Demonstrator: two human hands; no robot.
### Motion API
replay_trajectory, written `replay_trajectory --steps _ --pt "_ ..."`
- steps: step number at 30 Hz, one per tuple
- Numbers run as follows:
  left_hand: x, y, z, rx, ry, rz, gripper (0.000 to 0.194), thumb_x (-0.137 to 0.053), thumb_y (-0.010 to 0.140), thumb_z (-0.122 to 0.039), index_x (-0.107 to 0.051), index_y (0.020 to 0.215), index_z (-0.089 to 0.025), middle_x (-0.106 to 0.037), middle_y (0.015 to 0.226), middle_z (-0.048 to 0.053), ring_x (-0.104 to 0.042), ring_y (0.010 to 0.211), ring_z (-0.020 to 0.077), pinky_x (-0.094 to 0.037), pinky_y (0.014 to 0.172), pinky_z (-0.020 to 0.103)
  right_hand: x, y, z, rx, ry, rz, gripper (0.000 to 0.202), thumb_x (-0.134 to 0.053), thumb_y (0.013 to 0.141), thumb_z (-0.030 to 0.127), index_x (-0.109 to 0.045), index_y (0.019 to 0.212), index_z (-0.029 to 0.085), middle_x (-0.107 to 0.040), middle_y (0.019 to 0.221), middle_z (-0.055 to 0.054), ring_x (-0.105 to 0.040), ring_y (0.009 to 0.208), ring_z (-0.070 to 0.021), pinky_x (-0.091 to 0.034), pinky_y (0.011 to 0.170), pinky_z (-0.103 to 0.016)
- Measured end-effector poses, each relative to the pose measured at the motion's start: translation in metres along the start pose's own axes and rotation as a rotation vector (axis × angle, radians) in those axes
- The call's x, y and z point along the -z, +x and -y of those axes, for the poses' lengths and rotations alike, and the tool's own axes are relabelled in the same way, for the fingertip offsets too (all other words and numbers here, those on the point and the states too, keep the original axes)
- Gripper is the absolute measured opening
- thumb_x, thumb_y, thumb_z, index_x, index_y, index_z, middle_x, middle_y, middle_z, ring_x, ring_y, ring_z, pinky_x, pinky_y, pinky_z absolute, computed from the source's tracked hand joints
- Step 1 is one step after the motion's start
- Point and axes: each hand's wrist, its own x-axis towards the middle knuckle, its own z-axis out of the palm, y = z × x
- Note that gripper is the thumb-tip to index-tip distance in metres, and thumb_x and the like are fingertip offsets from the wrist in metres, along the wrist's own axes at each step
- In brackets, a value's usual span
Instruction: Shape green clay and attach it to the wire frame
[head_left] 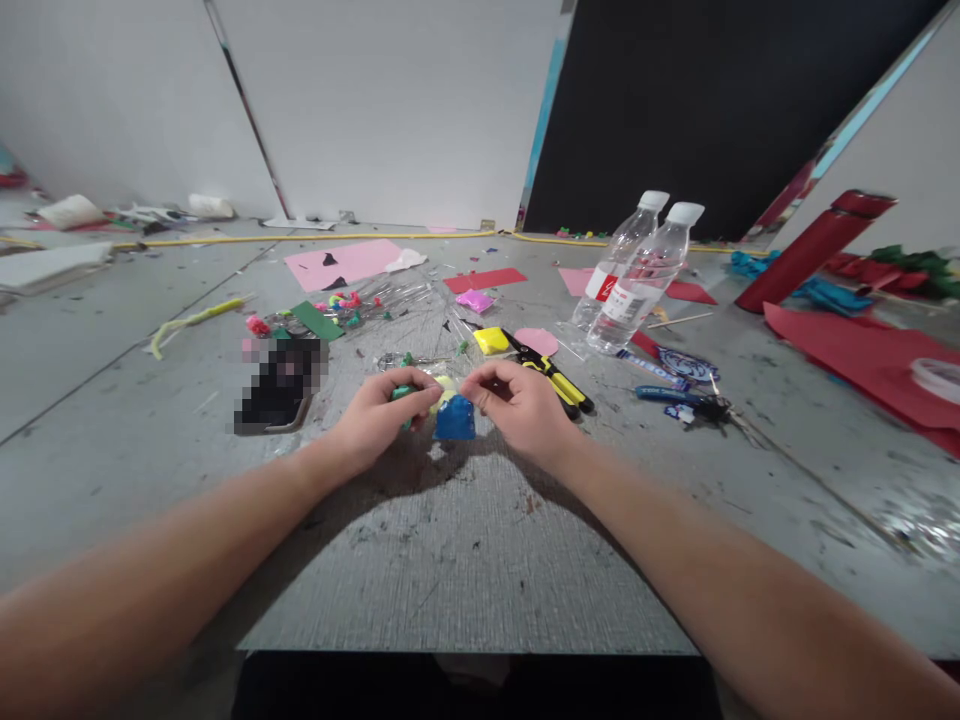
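Forearms (pixel 187 545), fingers (pixel 420 402) pinched on blue packet (pixel 454 421)

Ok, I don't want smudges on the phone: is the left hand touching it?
Apart: the head view shows grey tabletop between the left hand and the phone.

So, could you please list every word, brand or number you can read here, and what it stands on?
No text is clear enough to quote.
Rear bottle, red label: white mark, too blurred.
Front bottle, white label: reddish print, too small.
Blue-and-white strap: apparent lettering, too small.
Blue handle: faint marks, too blurred.
Small blue piece at centre: no lettering visible.
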Motion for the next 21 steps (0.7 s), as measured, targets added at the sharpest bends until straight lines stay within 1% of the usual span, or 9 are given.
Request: replay_trajectory --steps 2,4,7,9,13,16,18,21 --pt "-0.0002 0.0015 0.0015 -0.015 -0.012 -0.012 0.021 -0.075 0.079 -0.037 -0.067 0.075 -0.018 -0.058 0.063 -0.001 -0.051 0.06 0.0123 -0.041 0.06 0.027 -0.001 0.0 -0.0023 -0.006 -0.019 0.005 0.021 -0.067 0.086 0.041 -0.066 0.083 0.02 -0.069 0.082 -0.004 -0.062 0.074 -0.0171 -0.05 0.07 -0.034" --pt "-0.0008 0.0015 0.0014 -0.015 0.034 -0.011 0.021 -0.075 0.078 -0.037 -0.068 0.075 -0.018 -0.059 0.062 -0.001 -0.051 0.059 0.0127 -0.041 0.06 0.027 -0.0023 -0.0008 -0.0027 -0.015 -0.047 0.03 0.019 -0.068 0.084 0.039 -0.064 0.083 0.02 -0.068 0.084 -0.004 -0.06 0.072 -0.0162 -0.049 0.068 -0.033" --pt "-0.0017 -0.001 -0.0019 -0.024 0.109 0.021 0.02 -0.074 0.079 -0.038 -0.07 0.075 -0.019 -0.061 0.063 0.0 -0.052 0.058 0.0133 -0.04 0.059 0.027 -0.004 -0.0029 -0.0011 -0.033 -0.081 0.071 0.013 -0.066 0.082 0.034 -0.062 0.08 0.021 -0.066 0.082 -0.002 -0.059 0.072 -0.0156 -0.048 0.066 -0.031" --pt "-0.0019 -0.0028 -0.0048 -0.044 0.137 0.036 0.02 -0.072 0.081 -0.038 -0.07 0.074 -0.019 -0.06 0.063 0.0 -0.052 0.059 0.0137 -0.04 0.059 0.027 -0.0049 -0.0043 0.0001 -0.043 -0.079 0.07 0.013 -0.064 0.081 0.034 -0.061 0.078 0.022 -0.065 0.08 -0.002 -0.057 0.07 -0.0153 -0.047 0.064 -0.03" --pt "-0.0018 -0.0043 -0.0076 -0.144 0.216 0.025 0.017 -0.07 0.082 -0.035 -0.069 0.073 -0.02 -0.061 0.065 -0.001 -0.052 0.064 0.0149 -0.039 0.064 0.028 -0.0068 -0.0059 0.0004 -0.055 -0.026 0.055 0.015 -0.063 0.081 0.037 -0.06 0.078 0.022 -0.063 0.079 -0.001 -0.054 0.068 -0.015 -0.045 0.062 -0.03" --pt "-0.0022 -0.0051 -0.006 -0.181 0.238 0.018 0.016 -0.069 0.084 -0.033 -0.069 0.075 -0.021 -0.063 0.069 0.0 -0.054 0.067 0.0154 -0.041 0.068 0.029 -0.0079 -0.0065 0.0006 -0.056 0.026 0.057 0.015 -0.064 0.08 0.037 -0.058 0.077 0.023 -0.059 0.075 0.0 -0.053 0.069 -0.0155 -0.043 0.062 -0.03" --pt "-0.0028 -0.0059 -0.0042 -0.201 0.252 0.011 0.016 -0.068 0.085 -0.033 -0.068 0.075 -0.02 -0.065 0.073 0.0 -0.056 0.071 0.0161 -0.042 0.071 0.029 -0.0081 -0.0066 0.0019 -0.064 0.054 0.068 0.015 -0.065 0.08 0.035 -0.058 0.075 0.023 -0.057 0.072 0.001 -0.052 0.068 -0.0156 -0.042 0.062 -0.03" --pt "-0.0032 -0.0068 -0.0022 -0.239 0.28 -0.003 0.016 -0.067 0.086 -0.031 -0.067 0.074 -0.02 -0.066 0.076 0.001 -0.058 0.075 0.0171 -0.043 0.074 0.03 -0.0079 -0.0064 0.0044 -0.068 0.093 0.074 0.015 -0.068 0.078 0.031 -0.06 0.07 0.023 -0.058 0.071 0.001 -0.053 0.068 -0.0158 -0.044 0.064 -0.031"
